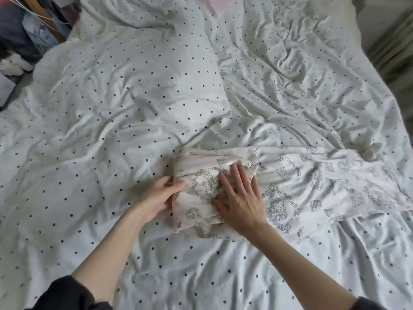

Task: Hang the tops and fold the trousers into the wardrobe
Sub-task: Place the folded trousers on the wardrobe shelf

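Cream trousers (312,182) with a grey line-drawn print lie across the bed, stretching to the right. Their left end is folded over into a thick square bundle (196,198). My left hand (159,198) grips the bundle's left edge, thumb on top and fingers tucked under. My right hand (240,198) lies flat on top of the bundle with fingers spread, pressing it down.
The bed is covered with a rumpled white duvet with dark dots (100,130), with a pillow (138,41) in the same fabric at the back. Cluttered items (20,36) stand beyond the left edge, and a curtain (393,41) hangs at the far right.
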{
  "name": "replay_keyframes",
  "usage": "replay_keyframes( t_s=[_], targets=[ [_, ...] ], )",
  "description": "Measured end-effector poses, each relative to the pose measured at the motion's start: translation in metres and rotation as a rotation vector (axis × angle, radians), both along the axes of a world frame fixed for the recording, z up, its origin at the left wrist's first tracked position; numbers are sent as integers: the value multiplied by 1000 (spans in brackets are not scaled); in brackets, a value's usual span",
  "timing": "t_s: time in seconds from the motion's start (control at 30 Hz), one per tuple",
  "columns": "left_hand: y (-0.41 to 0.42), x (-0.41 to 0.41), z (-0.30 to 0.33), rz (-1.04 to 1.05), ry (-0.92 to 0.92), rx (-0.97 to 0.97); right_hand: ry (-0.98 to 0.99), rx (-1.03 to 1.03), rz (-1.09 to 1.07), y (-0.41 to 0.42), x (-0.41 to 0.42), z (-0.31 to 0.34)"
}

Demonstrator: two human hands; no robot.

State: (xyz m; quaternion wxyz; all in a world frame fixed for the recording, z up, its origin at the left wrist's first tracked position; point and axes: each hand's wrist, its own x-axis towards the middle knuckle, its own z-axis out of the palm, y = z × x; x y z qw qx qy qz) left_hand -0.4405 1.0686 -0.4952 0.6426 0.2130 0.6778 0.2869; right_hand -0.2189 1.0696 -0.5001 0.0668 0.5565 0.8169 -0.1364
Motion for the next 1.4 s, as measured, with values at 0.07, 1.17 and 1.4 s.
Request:
replay_keyframes(
  t_s=[0.07,1.17,1.4],
  targets=[
    [1,1,1,-62,42,30,11,-24,13,3,-3,-3],
    [12,215,33,52,216,100,551,1,-64,11,178,23],
    [15,216,28,-37,316,170,417,-84,19,21,175,8]
  ],
)
